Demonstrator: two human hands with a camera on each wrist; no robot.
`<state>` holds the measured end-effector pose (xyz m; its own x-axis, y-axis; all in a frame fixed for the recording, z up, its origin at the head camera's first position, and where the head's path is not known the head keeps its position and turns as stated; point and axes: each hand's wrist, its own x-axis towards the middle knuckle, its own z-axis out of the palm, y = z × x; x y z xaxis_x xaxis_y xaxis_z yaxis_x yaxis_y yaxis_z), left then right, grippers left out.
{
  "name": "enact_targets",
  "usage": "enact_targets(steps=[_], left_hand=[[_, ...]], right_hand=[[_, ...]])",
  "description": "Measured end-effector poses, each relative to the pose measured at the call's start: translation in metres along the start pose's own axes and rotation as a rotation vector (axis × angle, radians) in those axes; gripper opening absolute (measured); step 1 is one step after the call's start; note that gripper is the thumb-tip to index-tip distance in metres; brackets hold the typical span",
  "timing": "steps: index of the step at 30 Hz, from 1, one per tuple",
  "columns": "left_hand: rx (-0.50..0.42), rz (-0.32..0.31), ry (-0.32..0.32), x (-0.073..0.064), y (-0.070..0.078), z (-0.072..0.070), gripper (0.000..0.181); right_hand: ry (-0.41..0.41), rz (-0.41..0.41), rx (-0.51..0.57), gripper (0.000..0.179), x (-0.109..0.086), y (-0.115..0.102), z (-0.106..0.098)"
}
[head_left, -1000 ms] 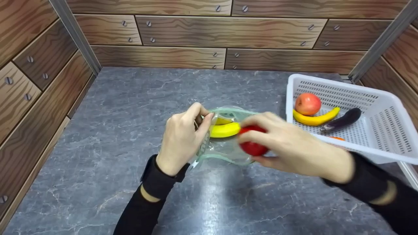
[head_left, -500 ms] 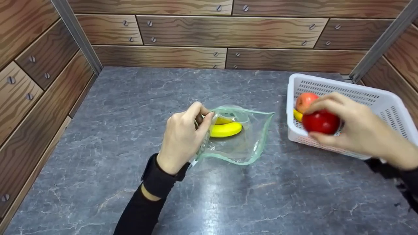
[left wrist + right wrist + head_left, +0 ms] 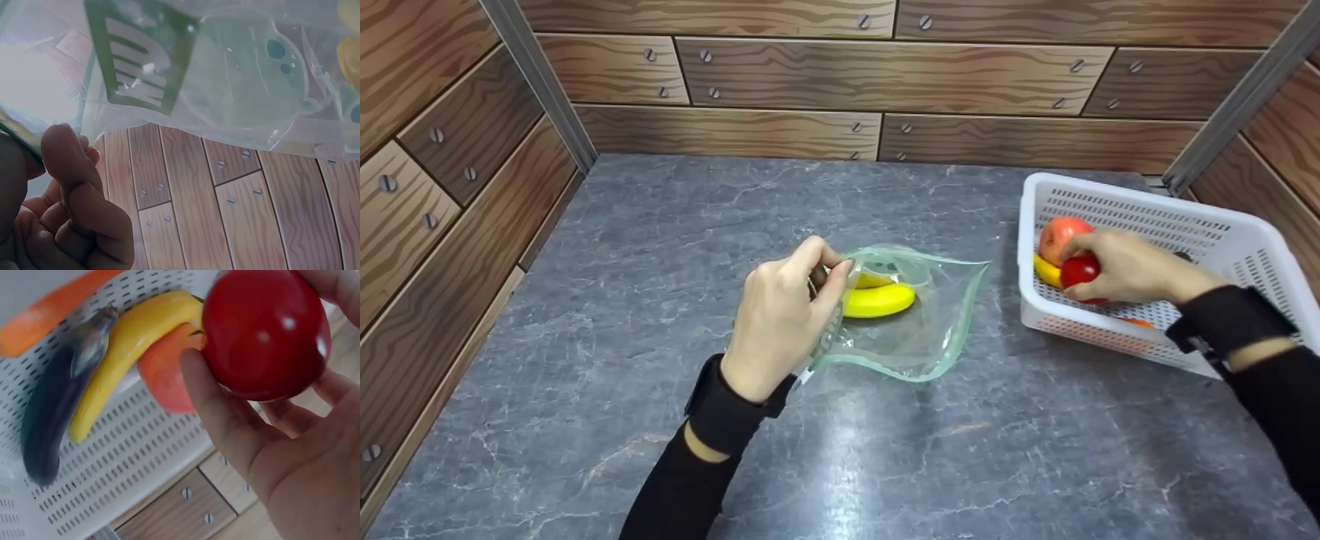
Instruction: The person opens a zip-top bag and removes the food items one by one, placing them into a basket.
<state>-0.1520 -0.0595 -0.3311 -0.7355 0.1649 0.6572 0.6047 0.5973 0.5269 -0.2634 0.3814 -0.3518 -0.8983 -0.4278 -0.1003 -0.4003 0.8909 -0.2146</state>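
Observation:
My left hand [image 3: 780, 315] pinches the edge of a clear zip bag [image 3: 919, 349] with a green rim, its mouth spread toward the right. A yellow banana [image 3: 881, 300] lies inside, with another yellow piece [image 3: 870, 279] behind it. In the left wrist view, the bag's printed side [image 3: 242, 73] hangs beyond the thumb. Over the left end of a white basket [image 3: 1177, 204], my right hand [image 3: 1136, 266] grips a glossy round red fruit [image 3: 267, 334]. Right behind that fruit are a pinkish-red apple [image 3: 169, 371] and a second banana [image 3: 126, 349].
An eggplant [image 3: 59, 405] and a carrot [image 3: 56, 309] also lie in the basket, mostly hidden by my right hand and the basket wall in the head view. The grey marbled table [image 3: 697, 217] meets wood-patterned walls [image 3: 780, 75] at the back and sides.
My right hand has carried the red fruit from over the bag's mouth rightward and down into the basket. The left hand has kept its pinch on the bag and stayed in place.

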Motion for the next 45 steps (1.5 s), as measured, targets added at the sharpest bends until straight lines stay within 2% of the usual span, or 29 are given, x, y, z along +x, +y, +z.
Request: enact_targets(steps=[3,9,14,17,20,22,25,28,32,36,40,42,45], left_hand=[[0.001,0.0,0.001,0.0,0.0,-0.001,0.013],[0.004,0.002,0.008,-0.001,0.0,-0.003,0.014],[0.004,0.002,0.0,0.0,0.001,-0.004,0.014],[0.005,0.0,-0.001,0.0,0.001,-0.003,0.014],[0.009,0.0,0.004,0.0,0.001,-0.003,0.014],[0.009,0.002,0.006,0.0,0.001,-0.002,0.014],[0.006,0.006,0.005,0.0,0.001,-0.002,0.015],[0.003,0.006,0.004,0.001,0.001,-0.001,0.015],[0.001,0.003,0.004,0.0,0.001,-0.001,0.015],[-0.003,0.003,0.001,-0.001,0.001,0.0,0.015],[-0.006,0.009,-0.001,-0.002,0.001,0.0,0.014],[-0.008,0.014,-0.002,-0.002,0.001,0.001,0.014],[-0.006,0.015,0.0,-0.003,0.001,0.001,0.014]], right_hand=[[-0.038,-0.024,-0.005,0.05,0.01,-0.001,0.005],[-0.129,-0.067,-0.09,0.042,0.024,-0.003,0.01],[-0.202,-0.045,-0.086,0.039,0.029,-0.004,0.013],[-0.196,-0.041,-0.089,0.034,0.027,-0.006,0.011],[-0.104,-0.066,-0.078,0.03,0.02,-0.015,0.0],[0.005,-0.094,-0.068,0.026,0.011,-0.028,-0.01],[0.195,-0.137,-0.067,0.026,-0.007,-0.061,-0.027],[0.387,-0.249,-0.093,0.023,-0.026,-0.102,-0.039],[0.565,-0.447,-0.128,0.026,-0.048,-0.157,-0.042],[0.621,-0.62,-0.106,0.025,-0.053,-0.201,-0.032],[0.592,-0.734,-0.105,0.023,-0.039,-0.231,-0.014],[0.531,-0.739,-0.14,0.025,-0.028,-0.24,-0.005],[0.391,-0.692,-0.203,0.023,-0.011,-0.248,0.007]])
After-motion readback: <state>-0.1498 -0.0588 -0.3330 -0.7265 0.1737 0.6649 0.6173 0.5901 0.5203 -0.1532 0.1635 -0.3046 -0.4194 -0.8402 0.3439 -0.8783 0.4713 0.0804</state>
